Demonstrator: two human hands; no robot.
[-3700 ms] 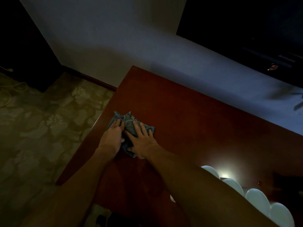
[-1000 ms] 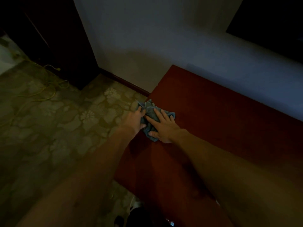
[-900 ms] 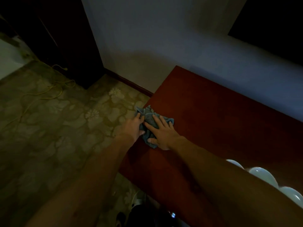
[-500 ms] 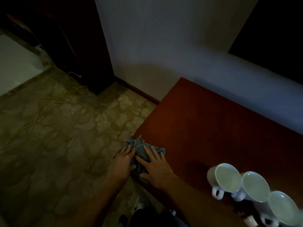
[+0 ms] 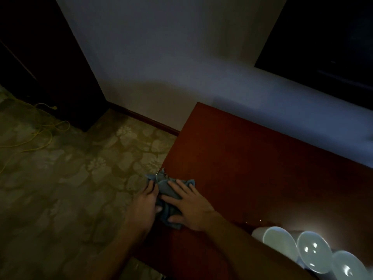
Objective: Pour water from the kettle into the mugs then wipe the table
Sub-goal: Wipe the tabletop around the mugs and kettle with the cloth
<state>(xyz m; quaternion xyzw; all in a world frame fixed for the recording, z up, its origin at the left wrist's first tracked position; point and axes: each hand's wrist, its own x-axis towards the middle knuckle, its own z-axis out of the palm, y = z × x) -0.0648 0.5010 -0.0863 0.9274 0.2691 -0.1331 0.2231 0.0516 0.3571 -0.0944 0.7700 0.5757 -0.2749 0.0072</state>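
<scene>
A cloth point(image 5: 166, 189) is pinned at the left edge of the tabletop point(image 5: 262, 168) under the left hand point(image 5: 146, 201) and right hand point(image 5: 189, 207), both laid flat. Soft and light, it is probably best pressed across its middle.

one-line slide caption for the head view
Left hand and right hand press a crumpled blue cloth at the reddish-brown wooden table edge, near three white mugs.

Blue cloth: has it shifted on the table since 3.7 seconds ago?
Yes. The blue cloth slid left: earlier it lay wholly inside the left edge of the table; now it overhangs that edge.
</scene>
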